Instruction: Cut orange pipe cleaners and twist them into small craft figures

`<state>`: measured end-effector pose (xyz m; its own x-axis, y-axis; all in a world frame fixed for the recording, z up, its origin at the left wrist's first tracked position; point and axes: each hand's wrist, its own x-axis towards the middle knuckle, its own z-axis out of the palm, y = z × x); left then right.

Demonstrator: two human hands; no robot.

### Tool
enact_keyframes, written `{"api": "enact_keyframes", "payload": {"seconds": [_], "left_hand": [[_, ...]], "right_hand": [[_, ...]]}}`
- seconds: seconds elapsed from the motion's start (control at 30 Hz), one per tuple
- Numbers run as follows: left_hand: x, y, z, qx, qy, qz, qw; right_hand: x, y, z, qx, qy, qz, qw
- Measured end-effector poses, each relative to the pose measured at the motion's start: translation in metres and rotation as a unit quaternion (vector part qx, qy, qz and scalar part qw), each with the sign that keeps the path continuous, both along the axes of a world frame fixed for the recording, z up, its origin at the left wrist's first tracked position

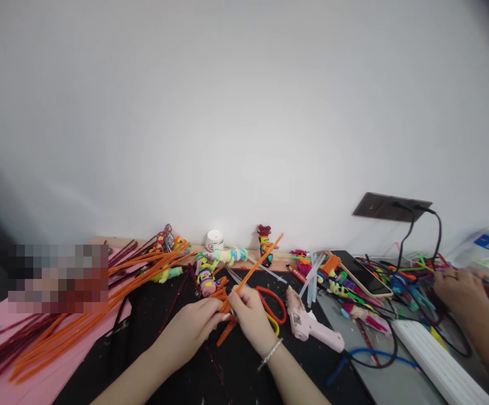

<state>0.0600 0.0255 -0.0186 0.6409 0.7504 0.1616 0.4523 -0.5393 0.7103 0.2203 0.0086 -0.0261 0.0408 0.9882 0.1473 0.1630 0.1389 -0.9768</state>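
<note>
Above a black mat [143, 360], my two hands meet at a bundle of bent orange pipe cleaners. My left hand [196, 323] has its fingers closed on the left side of the bundle. In a pinch, my right hand [250, 318] grips the orange pipe cleaner [262, 262], whose long free end points up and right. Behind the right hand lie scissors [284, 315] with red and yellow handles, partly covered by it. A small pipe-cleaner figure [206, 278] lies just beyond my hands. The pink hot glue gun [307, 325] rests right of my right hand.
Long orange pipe cleaners [101, 306] and dark red ones lie on pink board at left. Glue sticks [313, 275], a phone [362, 274], a white power strip [442, 360] and cables are at right. Another person's hands [459, 292] work at far right. A wall stands behind.
</note>
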Motion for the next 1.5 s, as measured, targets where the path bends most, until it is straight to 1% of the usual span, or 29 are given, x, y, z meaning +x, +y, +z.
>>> {"api": "enact_keyframes", "payload": {"seconds": [0.1,0.3,0.47,0.6,0.77,0.9,1.03,1.1,1.2,1.27,1.33,1.4,1.5], "left_hand": [[0.000,0.001,0.000,-0.005,0.007,0.000,1.000],[-0.002,0.002,-0.003,-0.020,0.001,-0.011,1.000],[-0.002,0.003,-0.005,-0.062,-0.021,-0.014,0.998],[-0.002,0.003,-0.008,-0.072,-0.045,-0.017,0.996],[-0.001,0.004,-0.012,-0.070,-0.054,-0.020,0.996],[-0.001,0.005,-0.014,-0.066,-0.058,-0.018,0.996],[0.000,0.005,-0.015,-0.065,-0.057,-0.019,0.996],[0.000,0.005,-0.014,-0.061,-0.056,-0.019,0.996],[0.001,0.004,-0.008,-0.053,-0.059,-0.009,0.997],[0.002,0.003,-0.004,-0.045,-0.060,-0.004,0.997],[0.002,0.003,-0.001,-0.041,-0.062,0.000,0.997],[0.002,0.003,0.000,-0.053,-0.065,0.004,0.996],[0.000,0.006,-0.002,-0.095,-0.076,0.001,0.993]], "right_hand": [[0.003,0.001,-0.001,-0.005,-0.001,0.022,1.000],[0.008,0.000,0.006,0.032,-0.068,0.046,0.996],[0.010,0.000,0.005,0.038,-0.076,0.065,0.994],[0.010,0.000,0.003,0.043,-0.080,0.076,0.993],[0.008,-0.001,0.003,0.053,-0.100,0.062,0.992],[0.006,-0.001,0.003,0.048,-0.091,0.042,0.994],[0.004,0.000,0.001,0.045,-0.063,0.037,0.996],[0.004,0.001,-0.002,0.032,-0.033,0.034,0.998],[0.001,0.002,-0.008,-0.029,0.051,0.037,0.998],[-0.001,0.002,-0.010,-0.079,0.119,0.046,0.989],[-0.003,0.000,-0.009,-0.107,0.168,0.054,0.978],[-0.004,-0.001,-0.007,-0.111,0.187,0.058,0.974],[-0.002,0.000,-0.005,-0.101,0.179,0.051,0.977]]}}
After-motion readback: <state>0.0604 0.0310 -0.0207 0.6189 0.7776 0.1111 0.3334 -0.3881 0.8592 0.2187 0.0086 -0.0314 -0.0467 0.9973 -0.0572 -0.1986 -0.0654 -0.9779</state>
